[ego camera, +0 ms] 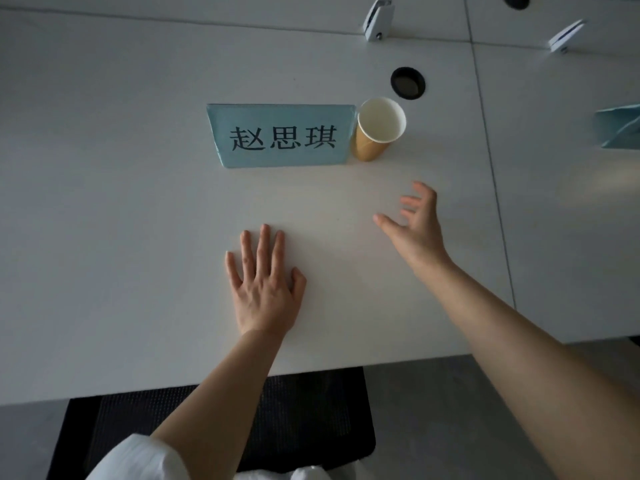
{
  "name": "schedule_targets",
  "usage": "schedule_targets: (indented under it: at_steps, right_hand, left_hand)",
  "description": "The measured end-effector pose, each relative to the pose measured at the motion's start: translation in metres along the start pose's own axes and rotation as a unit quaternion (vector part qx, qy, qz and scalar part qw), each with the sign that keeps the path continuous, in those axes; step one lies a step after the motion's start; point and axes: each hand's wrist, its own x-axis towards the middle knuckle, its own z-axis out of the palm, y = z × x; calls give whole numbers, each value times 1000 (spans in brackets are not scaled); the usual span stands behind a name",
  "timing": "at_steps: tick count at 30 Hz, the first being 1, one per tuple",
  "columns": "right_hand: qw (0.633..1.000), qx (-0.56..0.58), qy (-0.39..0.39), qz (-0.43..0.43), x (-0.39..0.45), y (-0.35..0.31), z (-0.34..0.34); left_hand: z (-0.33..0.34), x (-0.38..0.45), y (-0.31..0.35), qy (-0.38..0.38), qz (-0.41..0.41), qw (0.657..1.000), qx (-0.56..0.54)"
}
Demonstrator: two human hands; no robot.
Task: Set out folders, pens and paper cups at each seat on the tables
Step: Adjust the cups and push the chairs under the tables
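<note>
Right hand (pixel 417 225) fingers (pixel 410 201) near paper cup (pixel 377 129)

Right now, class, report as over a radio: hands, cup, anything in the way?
Left hand flat on table, empty. Right hand open, empty, near side of paper cup. Cup upright beside name card. Nothing between.

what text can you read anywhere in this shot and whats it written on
"赵思琪": black characters on the light blue name card standing on the white table, just left of the paper cup.
Paper cup: no print visible.
Second blue card at the right edge: cut off, no text readable.
Two white card holders at the far side: no text readable.
</note>
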Motion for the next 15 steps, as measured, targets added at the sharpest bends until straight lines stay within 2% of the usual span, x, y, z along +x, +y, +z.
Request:
schedule_targets:
  at_steps: [5,10,15]
  right_hand:
    - [1000,-25,-9,12,-73,54,-43]
    - [998,-53,-13,34,-126,99,-95]
    - [995,5,39,91,-177,152,-160]
  left_hand:
    - [-4,-3,3,1,-7,1000,-22]
    - [-17,-4,43,-64,-101,989,-86]
    - [-6,-63,116,-114,3,993,-44]
